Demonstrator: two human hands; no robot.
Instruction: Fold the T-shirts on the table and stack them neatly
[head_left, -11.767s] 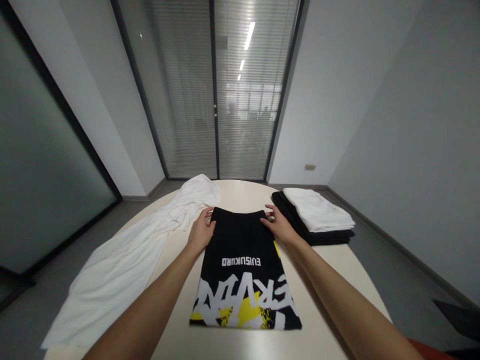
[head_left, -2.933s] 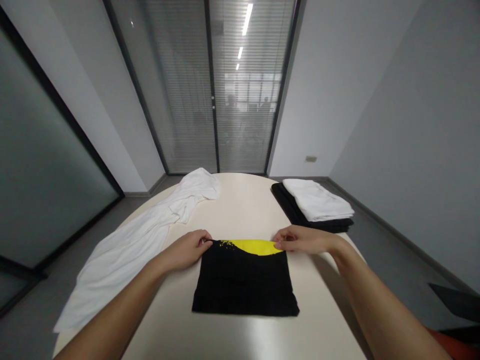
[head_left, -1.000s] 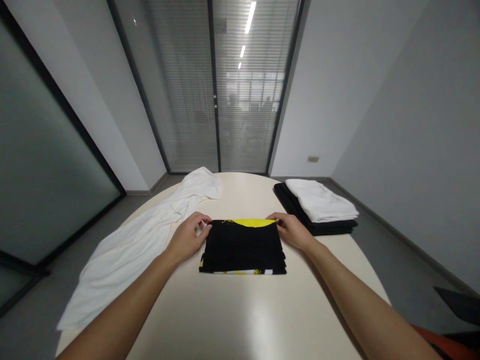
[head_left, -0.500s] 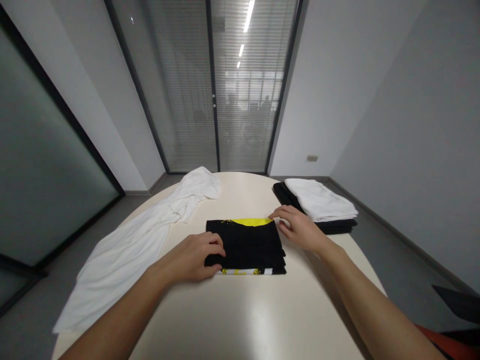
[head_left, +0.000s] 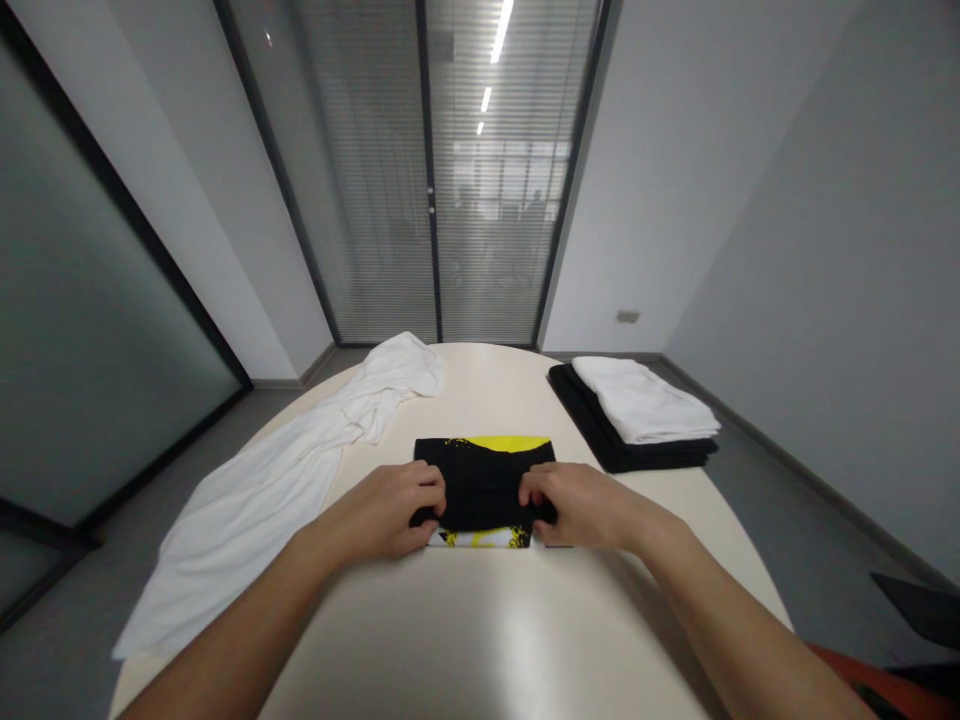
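Note:
A folded black T-shirt with yellow and white print lies in the middle of the table. Its far edge shows a yellow patch, and a printed strip shows along the near edge. My left hand is closed on its left side, fingers on top and thumb at the near corner. On the opposite side, my right hand pinches the near right part of the cloth with curled fingers. The upper layer looks slightly raised between both hands.
The round cream table fills the foreground. A crumpled white garment lies spread along its left side. At the back right, a folded white garment rests on folded black garments. Glass doors stand beyond.
My right hand has moved from the far right corner toward me and closed on the T-shirt's near right part. More of the printed strip shows. My left hand has barely moved.

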